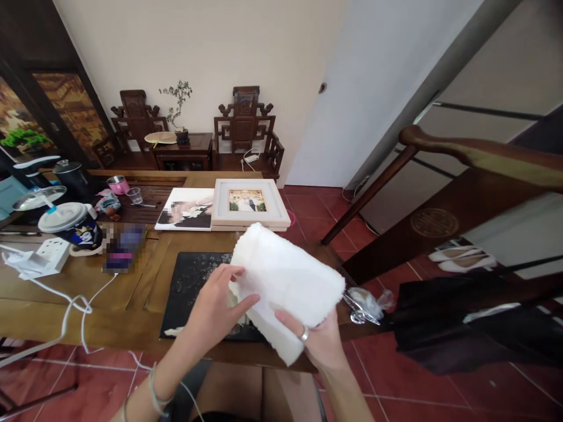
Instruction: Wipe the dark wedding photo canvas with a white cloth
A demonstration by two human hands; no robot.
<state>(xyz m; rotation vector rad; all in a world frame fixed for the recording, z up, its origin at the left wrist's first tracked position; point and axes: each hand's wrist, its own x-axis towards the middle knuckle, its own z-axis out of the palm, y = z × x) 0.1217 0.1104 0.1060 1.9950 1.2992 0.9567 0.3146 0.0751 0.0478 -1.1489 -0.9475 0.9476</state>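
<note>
A thick white slab with rough, fuzzy edges (pixel 288 275) is held tilted above the near edge of the table; its material is unclear. My right hand (pixel 323 346), wearing a ring, grips the lower right side, thumb on top and fingers underneath. At the slab's left edge is my left hand (pixel 220 308), its thumb and fingers apart; I cannot tell how firmly it touches. Beneath them lies a black mat (pixel 185 293) sprinkled with pale crumbs, with a whitish scrap (pixel 173 332) on its near left corner. The slab and hands hide part of the mat.
A framed picture (pixel 277 202) and a photo panel (pixel 165 217) lie behind the mat. To the left are a lidded cup (pixel 83 225), a phone (pixel 124 249), a white power strip (pixel 55 252) and trailing cables. A wooden chair (pixel 396 240) stands at right.
</note>
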